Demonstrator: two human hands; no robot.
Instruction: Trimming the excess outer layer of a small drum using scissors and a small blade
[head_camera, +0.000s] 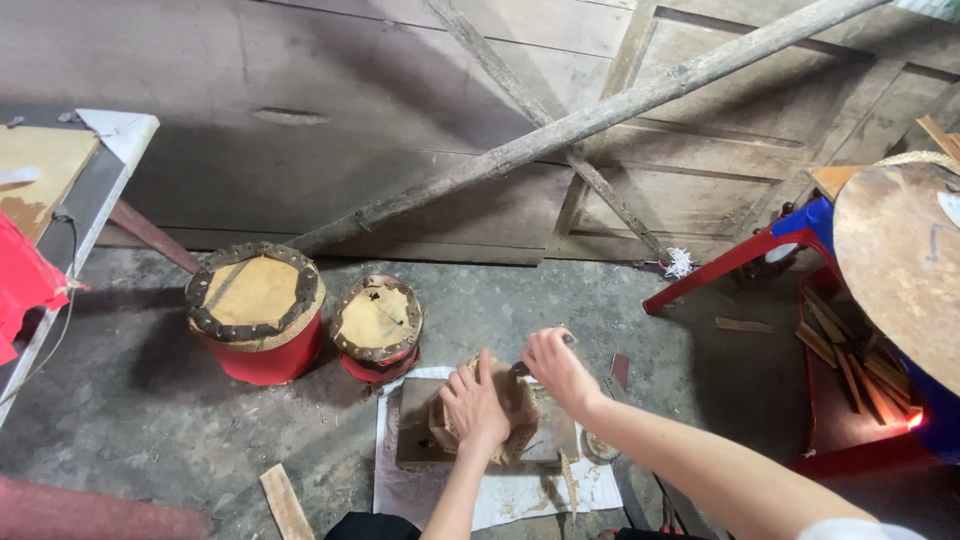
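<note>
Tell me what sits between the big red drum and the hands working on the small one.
In the head view, a smaller red drum stands between the big red drum and the hands, left and right.

Left hand (473, 403) clamps down on a small tan drum (500, 412) sitting on a board over white cloth (500, 492); right hand (558, 368) grips a thin tool (522, 368) at its far rim. Two red drums (258, 310) stand far left.
</note>
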